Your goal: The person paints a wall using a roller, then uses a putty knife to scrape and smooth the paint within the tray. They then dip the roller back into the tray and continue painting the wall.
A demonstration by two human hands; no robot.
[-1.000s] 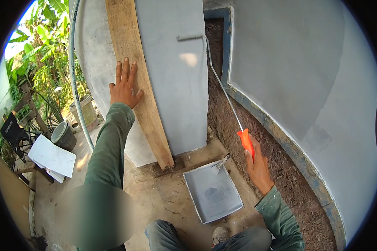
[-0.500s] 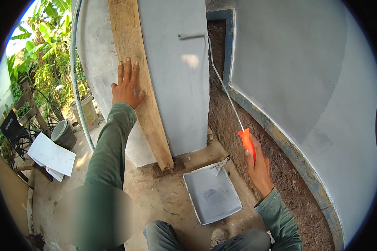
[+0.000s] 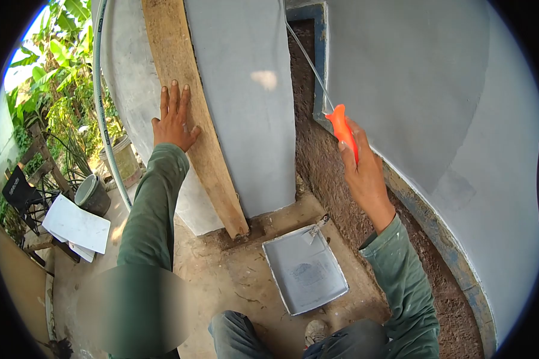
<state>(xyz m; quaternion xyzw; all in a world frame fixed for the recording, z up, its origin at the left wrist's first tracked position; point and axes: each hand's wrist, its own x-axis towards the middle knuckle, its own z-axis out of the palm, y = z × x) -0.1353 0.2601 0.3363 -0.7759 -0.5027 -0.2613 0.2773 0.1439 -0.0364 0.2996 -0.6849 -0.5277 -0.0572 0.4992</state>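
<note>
My left hand [image 3: 174,122] lies with spread fingers against a long wooden board [image 3: 205,136], which leans upright along the grey wall section [image 3: 242,119]. In my right hand [image 3: 363,173] is the orange handle [image 3: 343,133] of a paint roller. Its thin metal rod [image 3: 309,63] runs up and left past the wall's edge, and the roller head is out of view. A paint tray [image 3: 306,272] with grey paint rests on the ground below, a small brush [image 3: 317,229] at its top right corner.
A hose [image 3: 99,96] hangs left of the board. Farther left are a bucket [image 3: 92,195], white sheets [image 3: 76,223] and a black chair [image 3: 19,190]. A grey wall [image 3: 401,90] with a blue-grey ledge [image 3: 422,212] curves along the right.
My right hand has moved up with the roller, and the roller head has left the top of the view. My left hand stays on the board.
</note>
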